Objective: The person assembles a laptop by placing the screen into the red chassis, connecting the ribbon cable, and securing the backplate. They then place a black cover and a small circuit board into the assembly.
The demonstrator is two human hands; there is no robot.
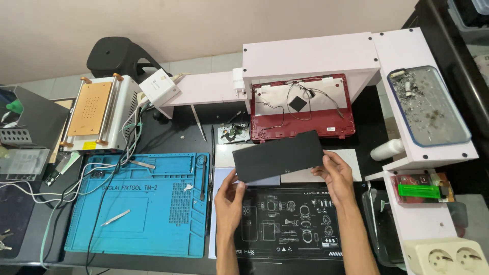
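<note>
Black flat panel (278,155), pinched at its opposite ends by the left hand (229,196) and right hand (333,173), is held level above the black work mat (290,224), before the opened red laptop shell (303,107).

panel (279,155) over printed mat (290,224); repair mat (137,203) left, laptop shell (302,108) behind, tray (430,107) right.

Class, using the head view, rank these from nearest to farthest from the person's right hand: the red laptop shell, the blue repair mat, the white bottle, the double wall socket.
Measured from the right hand:
1. White bottle, just to its right, lying by the shelf.
2. Red laptop shell, straight ahead, propped against the white box.
3. Double wall socket, bottom right corner.
4. Blue repair mat, far to the left.
</note>
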